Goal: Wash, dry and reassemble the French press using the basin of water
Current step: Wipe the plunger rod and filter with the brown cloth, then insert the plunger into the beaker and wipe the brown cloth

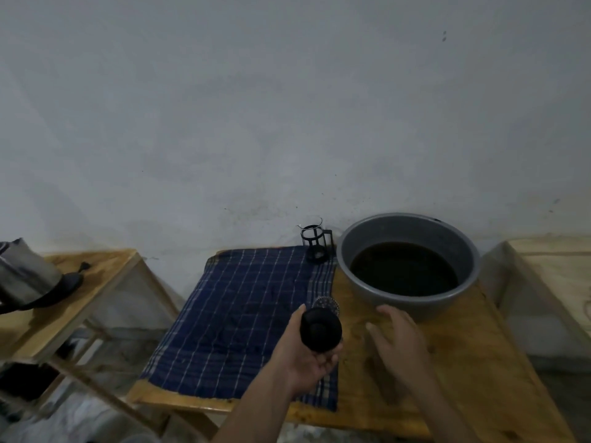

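- Left hand (308, 359) is gripping the plunger lid (320, 329) (mesh filter (326, 304) just beyond).
- Right hand (398, 343) is hovering, fingers spread, near the basin (406, 298).
- Carafe (316, 243) is standing well beyond.

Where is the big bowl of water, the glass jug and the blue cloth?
basin (358, 270), head view, on its grey left wall.
glass jug (315, 243), head view, on its black frame.
blue cloth (243, 308), head view, on its checked middle.
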### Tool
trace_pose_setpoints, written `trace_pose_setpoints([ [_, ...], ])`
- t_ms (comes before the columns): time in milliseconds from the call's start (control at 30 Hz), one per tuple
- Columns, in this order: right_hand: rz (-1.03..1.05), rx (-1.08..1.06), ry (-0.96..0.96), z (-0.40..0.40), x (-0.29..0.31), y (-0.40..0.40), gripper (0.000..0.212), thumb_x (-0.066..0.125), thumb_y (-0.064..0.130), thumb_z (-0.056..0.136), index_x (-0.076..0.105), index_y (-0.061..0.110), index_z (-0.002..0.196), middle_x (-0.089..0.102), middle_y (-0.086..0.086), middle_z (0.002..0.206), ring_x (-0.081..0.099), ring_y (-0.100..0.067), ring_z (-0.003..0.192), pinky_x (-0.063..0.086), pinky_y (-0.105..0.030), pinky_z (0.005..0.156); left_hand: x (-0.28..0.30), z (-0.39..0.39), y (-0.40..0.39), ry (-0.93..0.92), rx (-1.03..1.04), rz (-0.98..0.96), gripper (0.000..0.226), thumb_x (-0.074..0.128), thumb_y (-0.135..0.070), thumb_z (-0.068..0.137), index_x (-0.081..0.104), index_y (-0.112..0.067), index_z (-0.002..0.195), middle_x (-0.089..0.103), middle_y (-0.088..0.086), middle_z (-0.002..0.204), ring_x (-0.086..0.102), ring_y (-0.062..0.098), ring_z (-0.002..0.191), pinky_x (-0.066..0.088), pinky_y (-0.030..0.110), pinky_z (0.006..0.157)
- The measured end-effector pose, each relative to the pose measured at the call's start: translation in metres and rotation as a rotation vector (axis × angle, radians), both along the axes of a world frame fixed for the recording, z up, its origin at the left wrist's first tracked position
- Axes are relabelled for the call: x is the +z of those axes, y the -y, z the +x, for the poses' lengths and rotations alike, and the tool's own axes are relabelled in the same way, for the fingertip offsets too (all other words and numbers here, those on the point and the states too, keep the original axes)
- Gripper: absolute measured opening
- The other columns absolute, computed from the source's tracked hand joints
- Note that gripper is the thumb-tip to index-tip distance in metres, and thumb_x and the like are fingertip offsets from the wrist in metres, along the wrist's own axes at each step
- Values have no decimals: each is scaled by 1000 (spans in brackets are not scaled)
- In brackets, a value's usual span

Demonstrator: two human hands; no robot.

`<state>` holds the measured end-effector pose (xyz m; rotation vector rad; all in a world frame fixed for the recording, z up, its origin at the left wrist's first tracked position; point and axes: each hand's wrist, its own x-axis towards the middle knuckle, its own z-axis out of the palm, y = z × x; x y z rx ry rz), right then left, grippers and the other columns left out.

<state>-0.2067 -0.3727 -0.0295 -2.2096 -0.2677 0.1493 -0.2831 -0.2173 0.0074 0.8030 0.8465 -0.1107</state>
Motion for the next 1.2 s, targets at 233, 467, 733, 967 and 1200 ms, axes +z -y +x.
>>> trace_pose_setpoints([
  [233, -11, 420, 301, -4, 35, -30, 33, 61, 35, 88, 58, 31, 121, 46, 19, 117, 47, 4, 105, 44, -16, 91, -5, 27, -8, -58, -108, 12, 63, 52, -64, 86, 69, -11, 117, 70, 20, 116, 64, 32, 108, 54, 39, 89],
  [467, -87, 406, 272, 36, 40, -57, 31, 60, 46, 85, 57, 36, 114, 43, 16, 111, 47, 2, 101, 45, -17, 83, 4, 57, -42, 98, -281, 80, 54, 35, -56, 98, 64, -16, 121, 70, 20, 110, 67, 28, 82, 54, 34, 64],
  [733, 58, 340, 161, 96, 69, -97, 16, 63, 41, 86, 61, 34, 100, 63, 13, 100, 61, -2, 93, 54, -29, 85, 19, 104, -102, 313, -475, 91, 49, 38, -44, 100, 61, -10, 126, 66, 15, 95, 62, 22, 76, 48, 35, 75],
  [967, 107, 139, 143, 125, 76, -131, 22, 61, 43, 86, 63, 23, 94, 66, 6, 90, 64, -8, 86, 57, -28, 75, 27, 140, -135, 429, -436, 192, 38, 52, -30, 98, 60, -5, 125, 65, 8, 88, 60, 18, 74, 47, 32, 70],
  [1200, 73, 119, 180, 148, 87, -157, 23, 58, 41, 90, 59, 18, 96, 65, 7, 87, 64, -4, 81, 53, -14, 65, 32, 171, -154, 532, -362, 149, 20, 54, -20, 96, 65, -7, 108, 67, 9, 88, 60, 16, 70, 48, 31, 70],
])
